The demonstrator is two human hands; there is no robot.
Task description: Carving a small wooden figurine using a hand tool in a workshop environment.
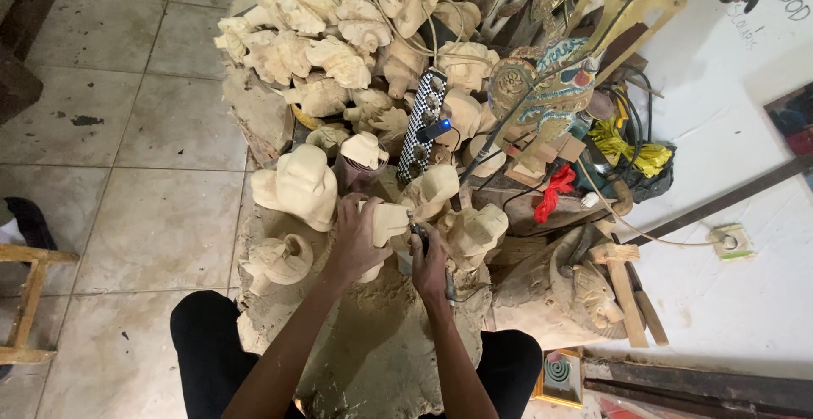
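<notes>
Pale unfinished wood everywhere: a heap of raw carvings (pixel 339 38) fills the upper centre of the frame, stacked on a dusty worn block used as the table (pixel 381 351), lower centre

Left hand (pixel 356 241) at centre frame, grip closed around a small pale wooden carving (pixel 388 220), fingers wrapped over its left side, piece held just above the table

Right hand (pixel 430 268) just right of it, grip closed on a slim dark rotary tool (pixel 417 237); tool tip meets the right edge of the held carving. Exact contact point too small to tell

Near the hands:
- large rounded carving (pixel 301 186) just upper left of the left hand
- smaller carving (pixel 279 258) left of the left wrist, lying on the table
- another pale piece (pixel 476 231) just right of the right hand
- black-and-white power strip (pixel 421 123) with a blue lit plug, upright among the carvings, above the hands
- painted figure (pixel 542 89), blue and gold tones, upper right of centre
- yellow cloth (pixel 631 152) and red scrap (pixel 555 190) right of centre, amid cables
- white wall socket (pixel 730 239) on the white surface, right side
- wooden mallet (pixel 622 288) lower right

Person's knees in black trousers (pixel 203 343) flank the table at the bottom edge. Tiled floor (pixel 127 131) on the left, wooden stool (pixel 25 300) at the lower left edge
</notes>
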